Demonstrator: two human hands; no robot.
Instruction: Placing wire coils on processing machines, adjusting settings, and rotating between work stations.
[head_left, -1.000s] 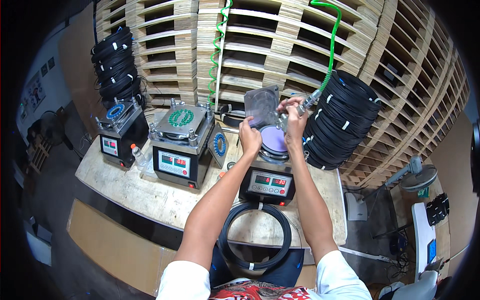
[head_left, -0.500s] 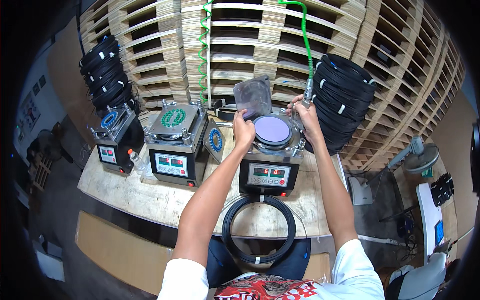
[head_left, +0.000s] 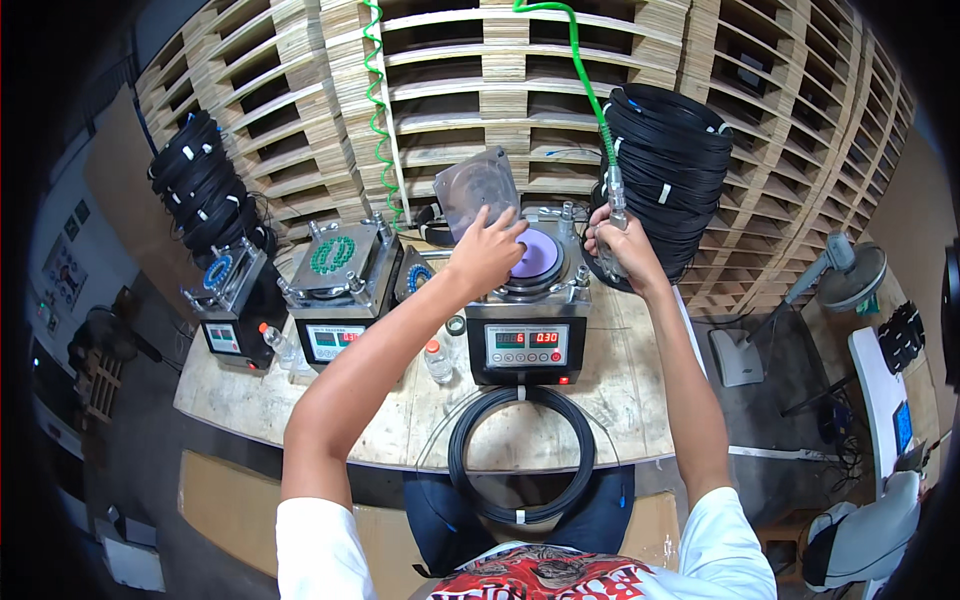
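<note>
- Your left hand [head_left: 487, 252] has moved in over the purple pad [head_left: 541, 246], fingers spread, holding nothing I can see. I can't tell if it touches.
- The pad sits on top of the machine [head_left: 527, 345], now partly hidden by that hand.
- Your right hand [head_left: 627, 248], wrapped round the air gun [head_left: 617, 199], has moved right, leaving room over the pad.

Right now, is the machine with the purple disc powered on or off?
On: the machine has lit digits on its front panel and a glowing red switch.
</note>
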